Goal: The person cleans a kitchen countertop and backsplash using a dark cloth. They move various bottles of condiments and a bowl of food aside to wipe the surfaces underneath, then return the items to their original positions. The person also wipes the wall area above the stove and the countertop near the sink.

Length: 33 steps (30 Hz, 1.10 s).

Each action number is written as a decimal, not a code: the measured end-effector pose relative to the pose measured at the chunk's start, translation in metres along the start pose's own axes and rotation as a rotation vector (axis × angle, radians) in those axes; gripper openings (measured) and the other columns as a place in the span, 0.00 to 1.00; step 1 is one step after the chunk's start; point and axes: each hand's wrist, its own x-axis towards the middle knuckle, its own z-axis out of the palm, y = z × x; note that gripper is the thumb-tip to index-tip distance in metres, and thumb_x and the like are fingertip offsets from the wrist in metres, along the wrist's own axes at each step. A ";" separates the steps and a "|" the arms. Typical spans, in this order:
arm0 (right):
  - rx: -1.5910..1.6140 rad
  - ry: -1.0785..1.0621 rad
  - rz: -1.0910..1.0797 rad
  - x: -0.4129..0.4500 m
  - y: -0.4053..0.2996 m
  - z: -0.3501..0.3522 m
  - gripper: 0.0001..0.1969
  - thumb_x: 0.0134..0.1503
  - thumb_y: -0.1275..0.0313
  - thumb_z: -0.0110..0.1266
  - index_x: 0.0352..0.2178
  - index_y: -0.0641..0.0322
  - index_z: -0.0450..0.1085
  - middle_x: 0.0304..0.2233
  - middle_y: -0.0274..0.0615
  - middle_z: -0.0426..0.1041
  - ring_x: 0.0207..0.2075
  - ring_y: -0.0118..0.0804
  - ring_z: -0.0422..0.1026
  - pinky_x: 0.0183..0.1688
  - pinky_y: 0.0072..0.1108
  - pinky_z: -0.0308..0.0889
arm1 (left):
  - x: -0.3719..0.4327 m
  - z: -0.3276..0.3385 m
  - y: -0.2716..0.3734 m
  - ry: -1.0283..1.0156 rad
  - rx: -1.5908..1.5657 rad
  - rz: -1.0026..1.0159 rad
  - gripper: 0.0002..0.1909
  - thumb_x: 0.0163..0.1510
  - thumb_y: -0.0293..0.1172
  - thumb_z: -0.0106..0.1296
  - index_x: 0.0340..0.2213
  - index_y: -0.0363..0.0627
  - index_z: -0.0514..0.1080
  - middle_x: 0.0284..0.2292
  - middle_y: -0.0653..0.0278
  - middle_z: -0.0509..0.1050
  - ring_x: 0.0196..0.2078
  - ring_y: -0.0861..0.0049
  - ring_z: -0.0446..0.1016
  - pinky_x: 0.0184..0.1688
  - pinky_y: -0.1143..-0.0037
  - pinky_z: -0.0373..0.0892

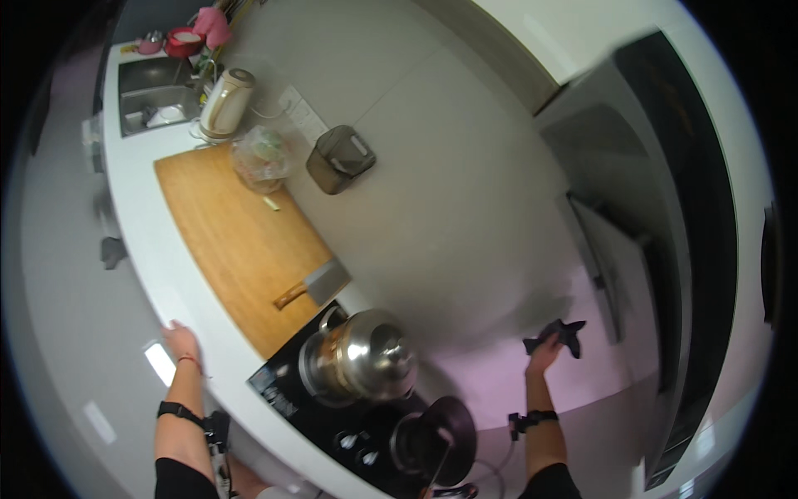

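My right hand [545, 353] presses a dark cloth [562, 337] against the tiled wall, to the right of the stove and beneath the range hood. My left hand [181, 342] rests at the front edge of the white countertop [215, 334], with nothing visible in it. Between my arms, on the black gas stove [312, 416], stand a lidded steel pot [374, 355] and a dark frying pan [452, 436] with a utensil in it. A cleaver [321, 285] with a wooden handle lies on the wooden cutting board [240, 249].
The black range hood [673, 187] hangs at the right. A plastic bag [262, 159] sits at the board's far edge, near an electric kettle [227, 106]. A translucent dark container [340, 160] is fixed to the wall. The double sink [156, 103] lies at the upper left.
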 end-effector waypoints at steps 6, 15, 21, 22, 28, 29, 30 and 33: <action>-1.079 0.442 -0.042 0.090 -0.010 0.134 0.31 0.62 0.46 0.40 0.47 0.64 0.72 0.48 0.57 0.74 0.52 0.55 0.71 0.54 0.41 0.64 | -0.070 -0.010 0.075 0.151 0.396 -0.041 0.28 0.66 0.49 0.30 0.59 0.44 0.57 0.53 0.45 0.68 0.48 0.43 0.72 0.49 0.54 0.69; -0.993 0.080 -1.049 0.059 -0.147 0.369 0.21 0.59 0.53 0.49 0.39 0.57 0.79 0.50 0.55 0.72 0.56 0.60 0.63 0.57 0.62 0.47 | -0.063 0.001 0.055 0.243 0.532 -0.068 0.27 0.67 0.49 0.30 0.59 0.44 0.58 0.54 0.50 0.67 0.51 0.50 0.70 0.49 0.57 0.70; -1.088 -0.620 -0.659 0.061 -0.243 0.422 0.24 0.62 0.50 0.45 0.44 0.56 0.77 0.72 0.33 0.31 0.59 0.55 0.62 0.59 0.58 0.52 | -0.062 0.011 0.058 0.250 0.525 0.002 0.27 0.67 0.49 0.30 0.58 0.43 0.59 0.52 0.50 0.68 0.51 0.50 0.71 0.48 0.58 0.70; -1.097 -0.619 -0.657 0.059 -0.247 0.415 0.24 0.62 0.50 0.45 0.44 0.56 0.77 0.72 0.33 0.31 0.59 0.55 0.62 0.59 0.58 0.52 | -0.056 0.013 0.049 0.259 0.523 0.022 0.27 0.67 0.49 0.30 0.57 0.43 0.60 0.52 0.50 0.68 0.51 0.50 0.71 0.48 0.58 0.70; -1.342 -0.428 -0.773 0.053 -0.204 0.333 0.28 0.59 0.49 0.50 0.57 0.50 0.67 0.71 0.38 0.32 0.49 0.55 0.69 0.53 0.61 0.60 | -0.043 0.013 0.035 0.228 0.512 0.013 0.28 0.66 0.50 0.30 0.57 0.41 0.61 0.52 0.45 0.69 0.51 0.49 0.70 0.52 0.58 0.68; -1.348 -0.431 -0.770 0.056 -0.189 0.315 0.28 0.59 0.49 0.50 0.57 0.50 0.67 0.71 0.38 0.32 0.49 0.55 0.69 0.53 0.61 0.60 | -0.044 0.014 0.038 0.229 0.504 0.011 0.29 0.66 0.50 0.30 0.57 0.41 0.61 0.52 0.45 0.69 0.51 0.49 0.70 0.52 0.58 0.67; -1.363 -0.426 -0.707 0.051 -0.181 0.299 0.31 0.59 0.49 0.51 0.59 0.51 0.64 0.71 0.40 0.32 0.49 0.56 0.69 0.51 0.58 0.62 | -0.044 0.012 0.040 0.241 0.494 0.001 0.29 0.66 0.51 0.30 0.57 0.41 0.61 0.52 0.45 0.68 0.51 0.49 0.70 0.52 0.57 0.67; -1.372 -0.419 -0.572 0.045 -0.158 0.246 0.36 0.58 0.47 0.51 0.60 0.61 0.61 0.71 0.44 0.29 0.50 0.58 0.68 0.49 0.54 0.65 | -0.034 0.001 0.034 0.246 0.549 -0.035 0.30 0.65 0.52 0.29 0.57 0.41 0.60 0.53 0.46 0.68 0.52 0.47 0.70 0.52 0.56 0.67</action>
